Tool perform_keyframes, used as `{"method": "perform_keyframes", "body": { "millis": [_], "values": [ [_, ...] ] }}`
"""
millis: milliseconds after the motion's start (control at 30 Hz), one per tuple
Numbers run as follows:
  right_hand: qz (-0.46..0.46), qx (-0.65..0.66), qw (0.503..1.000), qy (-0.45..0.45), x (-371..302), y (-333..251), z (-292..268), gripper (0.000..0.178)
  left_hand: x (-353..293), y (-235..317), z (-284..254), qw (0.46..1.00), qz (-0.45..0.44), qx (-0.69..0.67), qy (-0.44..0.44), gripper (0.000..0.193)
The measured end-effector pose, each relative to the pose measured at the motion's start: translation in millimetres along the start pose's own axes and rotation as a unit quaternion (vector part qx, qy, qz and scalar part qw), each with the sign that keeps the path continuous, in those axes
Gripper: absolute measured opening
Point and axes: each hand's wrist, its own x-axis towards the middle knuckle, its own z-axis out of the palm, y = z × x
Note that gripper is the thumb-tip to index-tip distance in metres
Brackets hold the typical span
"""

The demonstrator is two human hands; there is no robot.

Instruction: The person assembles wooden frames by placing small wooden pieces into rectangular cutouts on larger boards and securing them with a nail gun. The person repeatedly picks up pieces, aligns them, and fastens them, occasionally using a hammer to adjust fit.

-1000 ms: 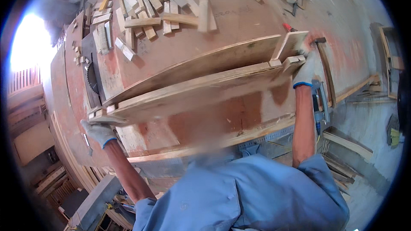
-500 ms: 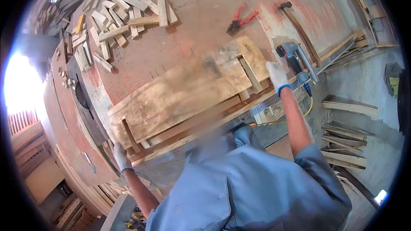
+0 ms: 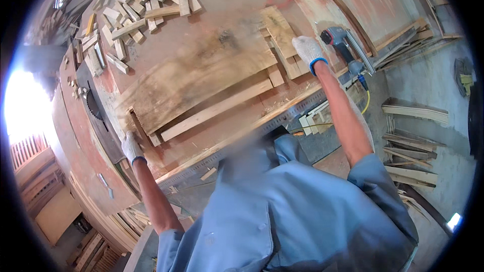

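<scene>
A wide pale wooden panel (image 3: 201,78) with a slot-like gap near each end spans the workbench, smeared by motion. A long batten (image 3: 219,110) shows along its near side. My left hand (image 3: 132,147), in a white glove with a blue cuff, grips the panel's near left corner. My right hand (image 3: 308,50), gloved the same way, is closed at the right end, its fingertips partly hidden. Whether the panel is lifted or rests on the bench, I cannot tell. Red-handled pliers (image 3: 289,1) lie just beyond the panel's right end, their jaws covered.
Right of my right hand lie a nail gun (image 3: 345,45) with a yellow hose and a hammer (image 3: 353,20). Many loose wood offcuts (image 3: 136,10) are heaped at the far left. A toothed saw blade (image 3: 93,106) stands out of the bench at left. A metal ruler (image 3: 297,108) runs along the near edge.
Both my hands have moved the panel away from the bench's near edge, baring more bench there. Its right end now covers the pliers' jaws. The view has shifted slightly.
</scene>
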Motion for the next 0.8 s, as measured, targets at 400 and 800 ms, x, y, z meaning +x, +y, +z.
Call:
{"method": "perform_keyframes", "body": {
  "millis": [400, 800],
  "values": [
    [-0.04, -0.038, 0.992, 0.115, -98.0, 43.1, 23.2, 0.054, -72.5, -25.6, -8.8, 0.987, 0.074, 0.143, 0.028, 0.044],
    [-0.064, 0.035, 0.978, 0.195, -99.2, 43.6, 43.7, 0.046, -82.5, -24.4, -11.4, 0.979, 0.092, 0.173, 0.055, 0.058]
  ]
}}
